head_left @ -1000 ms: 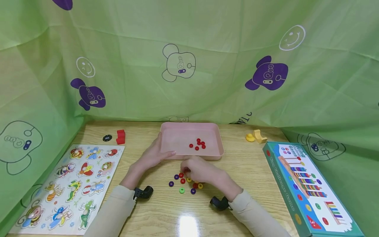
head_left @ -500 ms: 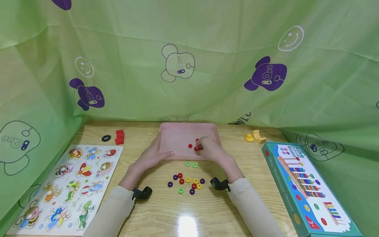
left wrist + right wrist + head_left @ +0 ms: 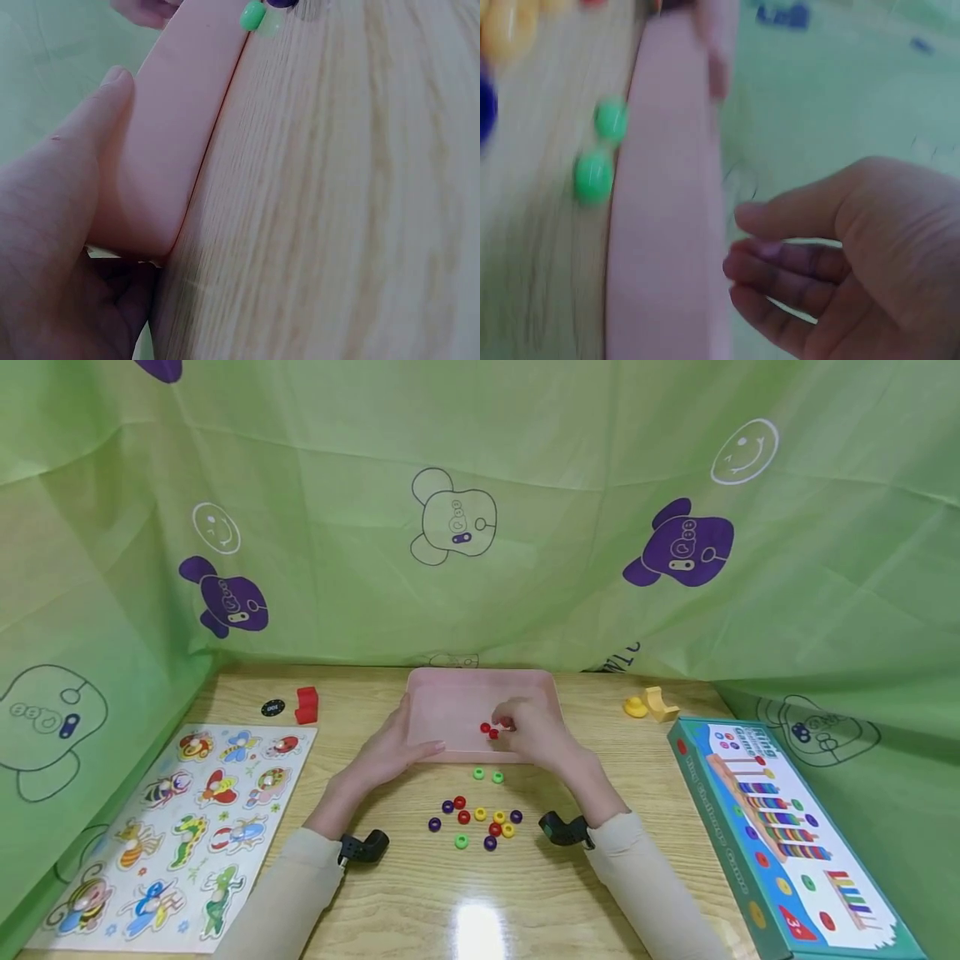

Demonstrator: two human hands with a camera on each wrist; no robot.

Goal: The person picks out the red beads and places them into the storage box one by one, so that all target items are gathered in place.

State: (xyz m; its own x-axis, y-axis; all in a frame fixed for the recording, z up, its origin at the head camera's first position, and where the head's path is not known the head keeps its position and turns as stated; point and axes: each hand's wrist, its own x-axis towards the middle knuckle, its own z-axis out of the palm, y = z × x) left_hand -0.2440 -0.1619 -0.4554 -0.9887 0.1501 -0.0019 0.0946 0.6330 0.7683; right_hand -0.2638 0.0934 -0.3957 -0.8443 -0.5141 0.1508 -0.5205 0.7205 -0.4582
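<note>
My left hand [image 3: 387,750] grips the near left corner of a pink tray [image 3: 442,693]. In the left wrist view the thumb [image 3: 112,94] lies against the tray's outer wall. My right hand [image 3: 536,731] hovers over the right part of the tray, fingers loosely bent. In the right wrist view a gap shows between its thumb [image 3: 780,217] and fingers, and I see nothing held there. Red rings [image 3: 485,727] lie in the tray by the fingertips, some of them hidden by the hand. Two green rings [image 3: 478,773] lie on the table just before the tray.
Purple, yellow, red and green rings [image 3: 480,814] are scattered on the table. An insect puzzle board [image 3: 180,835] lies left, a ring game box [image 3: 787,835] right. Red blocks [image 3: 307,705], a black chip [image 3: 273,707] and yellow pieces [image 3: 651,704] stand at the back.
My right hand moved from the loose rings on the table up into the tray, and its fingers have since loosened. The left hand keeps its hold on the tray corner.
</note>
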